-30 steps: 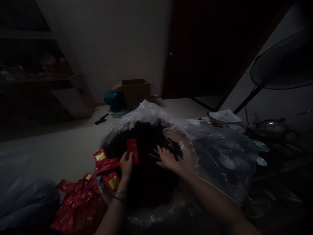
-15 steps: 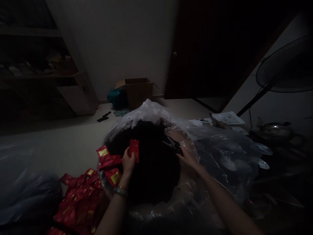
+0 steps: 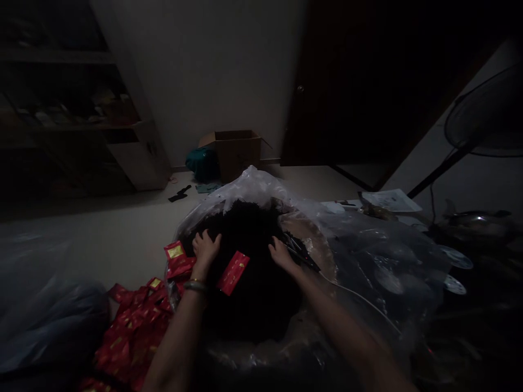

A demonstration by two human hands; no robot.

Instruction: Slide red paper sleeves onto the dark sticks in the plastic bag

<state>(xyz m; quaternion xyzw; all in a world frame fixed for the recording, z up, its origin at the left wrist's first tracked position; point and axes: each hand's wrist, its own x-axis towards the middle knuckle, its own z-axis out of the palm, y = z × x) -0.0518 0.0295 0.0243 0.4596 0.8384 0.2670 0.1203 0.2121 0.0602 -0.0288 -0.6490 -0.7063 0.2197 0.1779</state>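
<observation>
A wide round container lined with clear plastic (image 3: 255,177) holds a heap of dark, loose, leaf-like bits (image 3: 261,305). On that heap lies a flat red sachet (image 3: 233,273), slanted, between my two hands. My left hand (image 3: 206,249) hovers or rests at the heap's left side, fingers spread, holding nothing. Over the right part is my right hand (image 3: 281,253), its thumb and forefinger a little apart and the other fingers partly hidden. Just beyond it lies a dark two-armed tool (image 3: 304,258) with a pale cord (image 3: 363,299). Gold-marked red packets (image 3: 175,251) sit on the container's left rim.
A pile of red packets (image 3: 139,321) spreads at the lower left, beside a plastic-covered bundle (image 3: 53,326). Clear plastic sheeting (image 3: 379,256) covers things on the right. Farther off are a cardboard box (image 3: 239,152), a standing fan (image 3: 486,120) and shelves (image 3: 73,128).
My left hand has let go of the red sachet, which now lies on the heap, and moved left. My right hand has come off the tool and shifted left.
</observation>
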